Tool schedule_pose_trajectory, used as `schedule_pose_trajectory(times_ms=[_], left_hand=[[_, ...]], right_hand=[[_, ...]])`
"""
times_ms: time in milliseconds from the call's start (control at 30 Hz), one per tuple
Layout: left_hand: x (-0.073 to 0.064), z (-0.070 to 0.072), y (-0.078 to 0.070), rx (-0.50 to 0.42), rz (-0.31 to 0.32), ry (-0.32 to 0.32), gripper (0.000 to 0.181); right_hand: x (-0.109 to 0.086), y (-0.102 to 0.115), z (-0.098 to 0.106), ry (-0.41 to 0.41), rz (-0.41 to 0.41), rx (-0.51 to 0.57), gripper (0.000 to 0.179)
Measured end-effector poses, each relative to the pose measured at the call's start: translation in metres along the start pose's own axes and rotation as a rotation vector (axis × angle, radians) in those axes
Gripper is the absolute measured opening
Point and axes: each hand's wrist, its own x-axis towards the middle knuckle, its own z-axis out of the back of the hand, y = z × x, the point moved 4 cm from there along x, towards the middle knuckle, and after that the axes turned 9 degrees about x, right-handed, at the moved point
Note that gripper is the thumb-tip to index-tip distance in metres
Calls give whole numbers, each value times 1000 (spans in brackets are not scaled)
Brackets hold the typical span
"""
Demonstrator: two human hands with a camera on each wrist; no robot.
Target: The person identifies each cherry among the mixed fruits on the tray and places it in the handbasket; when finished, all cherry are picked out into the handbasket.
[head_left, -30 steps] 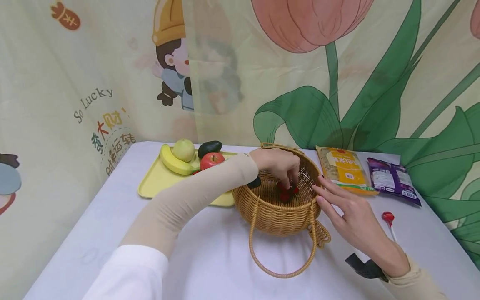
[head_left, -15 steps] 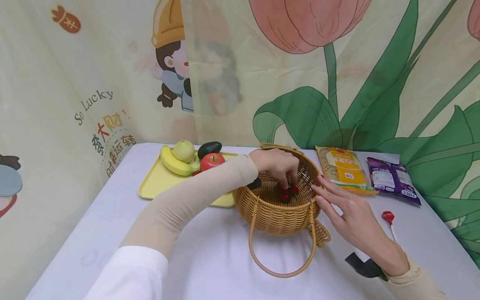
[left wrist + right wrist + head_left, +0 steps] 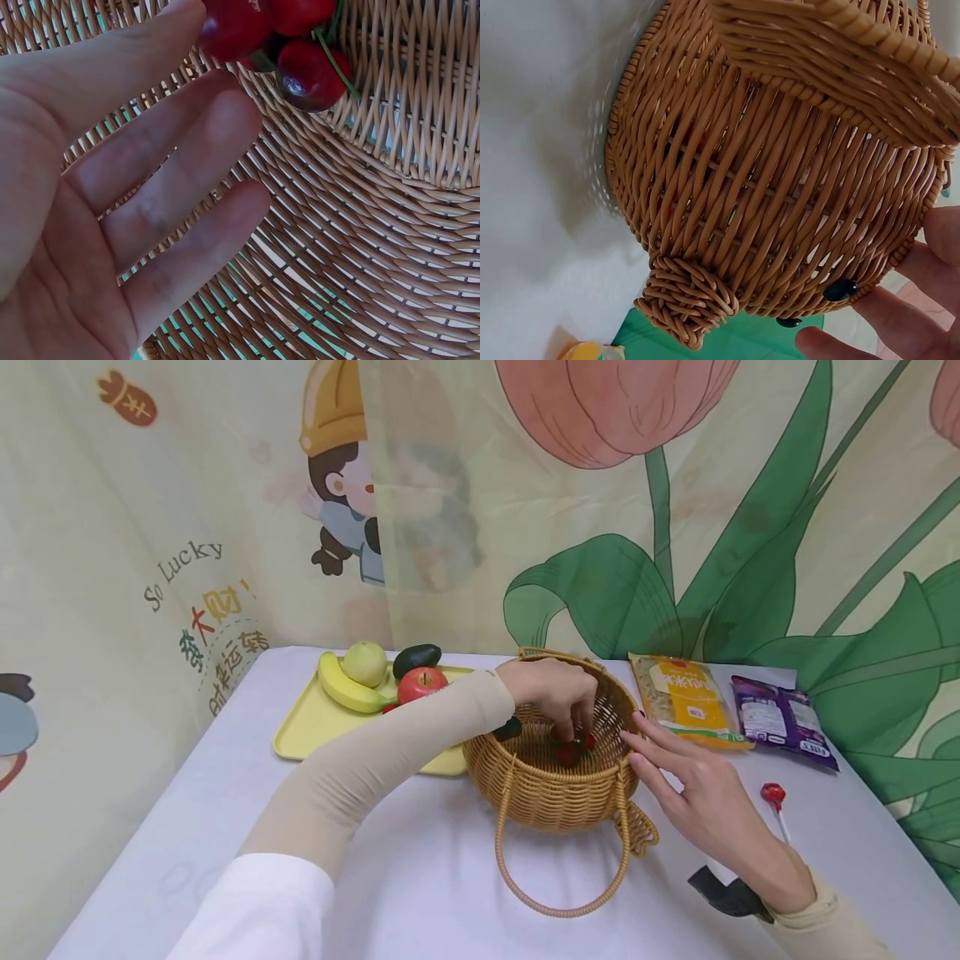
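A round wicker basket [image 3: 555,793] with hoop handles stands mid-table. My left hand [image 3: 551,689] reaches down into it, fingers pointing to its floor. There it pinches dark red cherries [image 3: 311,75] with green stems; the thumb tip lies against one cherry, the index finger is hidden, and the other fingers are loosely bent beside the cherries. My right hand [image 3: 701,793] rests its extended fingertips on the basket's right rim. The right wrist view shows these fingers [image 3: 900,322] near two black bead eyes [image 3: 840,290] and a woven knob [image 3: 686,300] on the basket wall.
A yellow tray [image 3: 315,735] at the left holds a banana [image 3: 348,685], a pale green round fruit [image 3: 365,663], an avocado [image 3: 416,657] and a red apple [image 3: 422,683]. At the right lie an orange-yellow food bag [image 3: 693,703], a purple packet [image 3: 783,722] and a red lollipop [image 3: 772,795].
Both hands and the basket stay almost where they were. The left fingers and the cherries shift only slightly inside the basket, and the whole head view drifts a little.
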Motion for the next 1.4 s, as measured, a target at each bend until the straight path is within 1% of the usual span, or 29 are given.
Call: schedule_pose_trajectory(times_ms=[200,267,433,500,600,700,800,933,1000,1100,1233,1267,1333,1400], left_hand=[[-1,1,0,17,-8,-30,30],[-1,2,-1,18,-16,-35,31],[-2,2,-1,16,-11,-32,30],[-3,3,-2,22,-19,-43,29],[-5,8,-3,32,-54,-68,26],[-9,15,-5,22,-83,-86,26],[-13,25,-5,-23,-76,-114,28],[-22,36,-4,-71,-62,-173,30],[-28,39,-1,-81,-60,-198,30],[-40,43,6,-77,-34,-233,29],[-65,50,19,-65,-2,-311,27],[-72,51,23,-77,-10,-338,27],[-89,51,33,-148,-18,-386,27],[-108,46,45,-230,-4,-422,28]], right_hand=[[1,0,0,-12,5,4,39],[0,0,0,-10,5,0,39],[0,-1,-1,-13,14,3,39],[0,-1,-1,-18,19,6,39],[0,-1,-1,-19,19,9,39],[0,-1,-2,-7,6,8,39],[-1,-1,-2,3,-5,8,39],[-1,-1,-1,7,-11,8,39],[0,-1,-1,10,-12,8,39],[0,-1,-2,12,-11,9,39],[-1,-1,-1,8,-5,14,39],[-1,-1,-1,6,-2,16,38],[-1,-1,-1,3,-1,18,38],[-1,0,-2,2,1,17,38]])
